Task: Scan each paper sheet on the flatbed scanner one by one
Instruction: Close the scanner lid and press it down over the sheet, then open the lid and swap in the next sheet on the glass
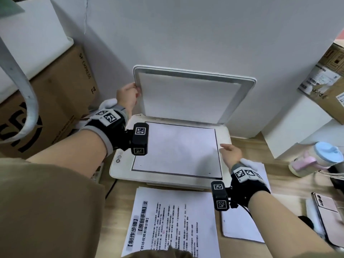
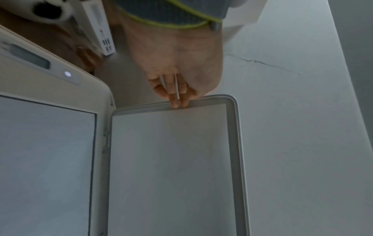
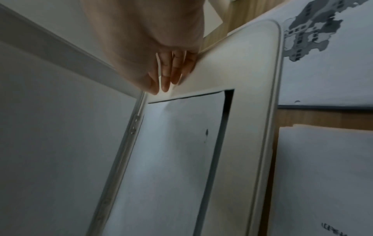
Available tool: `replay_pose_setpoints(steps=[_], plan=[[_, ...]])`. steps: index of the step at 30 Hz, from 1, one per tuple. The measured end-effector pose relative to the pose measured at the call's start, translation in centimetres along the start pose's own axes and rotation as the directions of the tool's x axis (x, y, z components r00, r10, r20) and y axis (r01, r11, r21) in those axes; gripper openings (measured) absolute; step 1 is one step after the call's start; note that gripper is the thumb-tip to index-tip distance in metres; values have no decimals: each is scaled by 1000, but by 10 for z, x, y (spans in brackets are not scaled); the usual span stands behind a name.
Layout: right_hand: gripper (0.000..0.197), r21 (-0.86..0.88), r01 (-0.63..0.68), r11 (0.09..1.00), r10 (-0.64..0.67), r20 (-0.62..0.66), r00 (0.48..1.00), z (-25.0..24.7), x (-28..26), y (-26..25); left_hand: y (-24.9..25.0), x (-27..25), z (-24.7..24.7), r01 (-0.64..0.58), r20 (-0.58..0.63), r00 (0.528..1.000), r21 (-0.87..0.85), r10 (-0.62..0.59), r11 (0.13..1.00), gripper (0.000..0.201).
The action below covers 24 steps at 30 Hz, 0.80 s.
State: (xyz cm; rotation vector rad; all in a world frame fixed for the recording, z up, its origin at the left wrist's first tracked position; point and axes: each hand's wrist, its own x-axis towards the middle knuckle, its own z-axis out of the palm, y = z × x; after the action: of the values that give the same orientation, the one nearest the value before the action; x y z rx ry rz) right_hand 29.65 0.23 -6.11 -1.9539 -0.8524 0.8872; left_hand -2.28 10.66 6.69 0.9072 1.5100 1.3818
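The flatbed scanner (image 1: 119,170) stands on the desk with its lid (image 1: 189,97) raised against the wall. My left hand (image 1: 135,90) grips the lid's left edge; in the left wrist view its fingertips (image 2: 178,102) curl over the lid (image 2: 171,167) rim. A blank-side-up paper sheet (image 1: 176,148) lies on the glass. My right hand (image 1: 222,147) is at the sheet's right edge. In the right wrist view the right hand (image 3: 163,89) pinches that edge of the sheet (image 3: 171,159), which lifts slightly over the frame. A printed stack (image 1: 173,220) lies in front of the scanner.
A second paper pile (image 1: 240,226) lies under my right wrist. Cardboard boxes (image 1: 61,101) stand to the left, white boxes (image 1: 297,127) and a parcel to the right. A blue-lidded cup (image 1: 316,159) and a pink phone (image 1: 325,211) sit at the right.
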Motion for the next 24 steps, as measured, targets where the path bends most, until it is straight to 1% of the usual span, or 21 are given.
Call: replay_pose_setpoints(steps=[2, 3, 6, 8, 12, 14, 16, 19, 20, 21, 22, 24], plan=[[29, -76, 22, 997, -21, 17, 1000, 6, -3, -4, 5, 3, 8, -21, 59, 998, 66, 17, 998, 45], [31, -146, 35, 989, -34, 9, 999, 8, -2, -3, 8, 4, 11, -17, 76, 997, 95, 9, 995, 45], [39, -416, 41, 908, -42, 7, 999, 9, -5, -2, 3, 22, 15, -17, 89, 996, 160, 3, 987, 49], [45, -474, 23, 880, -23, 6, 1000, 12, -7, -5, -3, 33, 19, -36, 116, 993, 134, 20, 990, 50], [50, -543, 4, 840, -14, -14, 1000, 19, -11, -9, 3, 26, 25, -87, 155, 985, 108, 70, 990, 46], [47, -564, -4, 826, -12, -25, 1000, 21, -10, -11, 4, 27, 25, -79, 178, 982, 107, 59, 991, 45], [40, -577, -18, 817, 7, -21, 1000, 21, -9, -14, 2, 27, 25, -38, 193, 981, 123, 14, 992, 47], [23, -632, -18, 775, 56, 41, 998, 15, -8, -18, -14, 24, 16, 40, 138, 988, 238, -74, 970, 63], [14, -632, -21, 775, 71, 55, 996, 14, -6, -19, -21, 21, 13, 66, 116, 988, 281, -102, 957, 61], [6, -603, -20, 797, 76, 68, 995, 12, -6, -19, -30, 17, 8, 94, 101, 986, 314, -131, 945, 58], [8, -540, -10, 842, 63, 80, 995, 12, -4, -16, -40, 12, 5, 121, 91, 983, 325, -159, 938, 54], [14, -303, -5, 953, 32, 85, 996, 14, -3, -11, -59, 2, -5, 185, 71, 973, 328, -219, 927, 46]])
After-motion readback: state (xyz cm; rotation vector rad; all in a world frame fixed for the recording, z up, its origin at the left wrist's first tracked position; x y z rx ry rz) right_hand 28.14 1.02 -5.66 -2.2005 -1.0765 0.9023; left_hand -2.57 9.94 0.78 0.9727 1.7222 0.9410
